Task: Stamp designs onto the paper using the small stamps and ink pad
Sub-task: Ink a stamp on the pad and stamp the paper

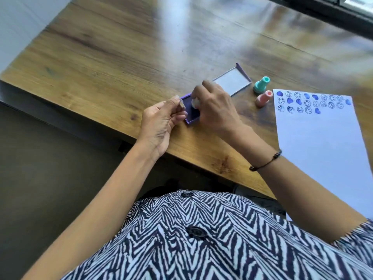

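right hand [214, 106] grip pinches a white stamp [194, 103] down on the purple ink pad [191, 115]; left hand [161, 120] grip pinches a small cap [182, 104] beside it on the counter [101, 67].

A wooden table [113, 63] with a glossy, streaked grain carries everything. Near its front edge lies a purple ink pad [190, 114], its open lid [232, 81] laid flat on the wood behind it. Just beside the lid a teal stamp [261, 85] stands upright, with a pink stamp [263, 98] close in front of it. To their right a white paper [323, 142] lies flat, rows of blue prints along its top.
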Tool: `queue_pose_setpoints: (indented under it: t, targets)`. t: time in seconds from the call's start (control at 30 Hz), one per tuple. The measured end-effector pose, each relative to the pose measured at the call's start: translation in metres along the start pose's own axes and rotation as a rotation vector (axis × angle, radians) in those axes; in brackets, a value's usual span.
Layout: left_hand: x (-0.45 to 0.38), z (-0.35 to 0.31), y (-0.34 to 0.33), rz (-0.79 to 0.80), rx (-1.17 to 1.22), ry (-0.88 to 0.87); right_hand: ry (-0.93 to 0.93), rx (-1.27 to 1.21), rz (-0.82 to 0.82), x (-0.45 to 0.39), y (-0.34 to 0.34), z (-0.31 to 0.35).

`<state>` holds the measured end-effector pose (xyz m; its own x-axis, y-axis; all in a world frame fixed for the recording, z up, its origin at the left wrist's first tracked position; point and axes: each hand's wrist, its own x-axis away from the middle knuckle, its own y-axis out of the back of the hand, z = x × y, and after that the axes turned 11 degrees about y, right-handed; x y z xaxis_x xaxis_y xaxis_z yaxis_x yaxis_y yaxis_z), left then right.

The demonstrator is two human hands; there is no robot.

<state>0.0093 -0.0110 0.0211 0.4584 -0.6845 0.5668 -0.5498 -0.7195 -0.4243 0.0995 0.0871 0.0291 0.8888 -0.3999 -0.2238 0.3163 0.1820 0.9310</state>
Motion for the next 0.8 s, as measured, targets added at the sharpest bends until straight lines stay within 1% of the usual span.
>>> queue_pose_setpoints:
  t: [0.07, 0.13, 0.2, 0.27, 0.33, 0.4, 0.47, 0.53, 0.57, 0.67, 0.73, 0.8]
  targets:
    - [0.0, 0.0, 0.0, -0.012, 0.002, -0.004, 0.025, 0.007, -0.001, 0.002, -0.003, 0.0]
    - [0.0, 0.0, -0.001, -0.009, -0.012, -0.009, 0.006, -0.06, 0.022, -0.006, 0.004, -0.005]
    - [0.001, 0.0, -0.001, 0.0, -0.025, -0.016, -0.022, -0.124, 0.012, -0.016, 0.011, -0.01]
    - [0.0, 0.001, 0.0, -0.001, -0.033, -0.024, 0.007, -0.052, 0.003, -0.017, 0.011, -0.009]
    - [0.001, 0.001, 0.001, -0.006, -0.046, -0.027, 0.055, 0.028, 0.028, -0.006, 0.003, -0.002]
    - [0.002, 0.002, 0.002, -0.001, -0.053, -0.029, 0.068, 0.021, 0.044, -0.001, 0.001, -0.001]
    - [0.003, 0.003, 0.002, 0.009, -0.064, -0.027, 0.036, -0.034, 0.061, -0.008, 0.007, -0.006]
    - [0.003, 0.003, 0.003, 0.017, -0.062, -0.031, 0.029, -0.079, 0.024, -0.017, 0.012, -0.01]
    - [0.002, 0.003, 0.003, 0.021, -0.062, -0.036, 0.04, -0.063, 0.007, -0.018, 0.012, -0.008]
    - [0.002, 0.005, 0.005, 0.021, -0.075, -0.042, 0.073, -0.009, 0.045, -0.004, -0.001, 0.003]
    - [0.003, 0.007, 0.005, 0.024, -0.071, -0.039, 0.042, -0.047, 0.062, -0.004, 0.001, 0.001]
    - [0.003, 0.005, 0.003, 0.029, -0.071, -0.039, -0.009, -0.105, 0.037, -0.013, 0.008, -0.003]
